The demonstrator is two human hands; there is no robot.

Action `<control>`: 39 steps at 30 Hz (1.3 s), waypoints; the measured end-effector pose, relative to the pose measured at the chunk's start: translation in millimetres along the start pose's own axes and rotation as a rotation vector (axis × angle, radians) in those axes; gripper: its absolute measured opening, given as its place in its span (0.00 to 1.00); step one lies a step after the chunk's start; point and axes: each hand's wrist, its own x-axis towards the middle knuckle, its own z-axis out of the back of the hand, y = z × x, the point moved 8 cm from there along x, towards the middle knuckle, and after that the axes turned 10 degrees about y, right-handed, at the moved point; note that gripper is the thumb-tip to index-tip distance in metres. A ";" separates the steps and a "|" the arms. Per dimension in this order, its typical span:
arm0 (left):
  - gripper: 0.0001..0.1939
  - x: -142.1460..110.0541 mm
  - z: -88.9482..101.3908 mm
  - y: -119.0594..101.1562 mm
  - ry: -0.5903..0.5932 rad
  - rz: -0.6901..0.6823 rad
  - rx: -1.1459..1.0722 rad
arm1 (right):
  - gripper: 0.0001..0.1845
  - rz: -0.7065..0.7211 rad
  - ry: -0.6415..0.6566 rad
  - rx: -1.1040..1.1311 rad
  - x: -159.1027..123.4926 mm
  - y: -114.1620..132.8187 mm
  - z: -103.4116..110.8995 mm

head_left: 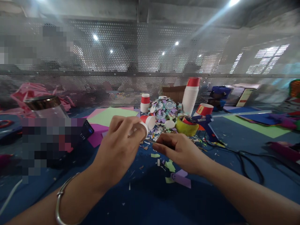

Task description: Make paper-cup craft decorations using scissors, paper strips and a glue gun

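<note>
My left hand (116,147) is curled round a small paper cup (143,126), whose pale end faces right. My right hand (184,151) is closed in a pinch on a thin, pointed strip (149,141), its kind too small to make out. The strip's tip lies just below the cup's rim. Right behind the held cup, a red and white paper cup (150,121) lies on its side. Paper scraps (172,166) in green and purple are strewn on the blue table beneath my hands.
A heap of decorated paper discs (164,109) sits ahead, beside a tall cup stack (190,97). A blue glue gun (208,125) rests at a yellow bowl (186,126), its black cable (248,153) trailing right. Coloured paper (110,115) and a lidded jar (47,107) are left.
</note>
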 end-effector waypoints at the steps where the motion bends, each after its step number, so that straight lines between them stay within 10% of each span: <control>1: 0.08 0.2 -2.0 3.8 0.015 0.026 -0.035 | 0.17 0.001 0.000 -0.008 0.5 0.3 0.0; 12: 0.13 -4.4 -36.5 40.1 0.120 0.303 -0.661 | 0.22 -0.009 0.018 0.223 2.2 -12.8 6.2; 39: 0.16 -2.2 -34.5 24.5 0.128 0.071 -0.644 | 0.24 0.043 0.132 0.484 2.3 -6.7 -7.2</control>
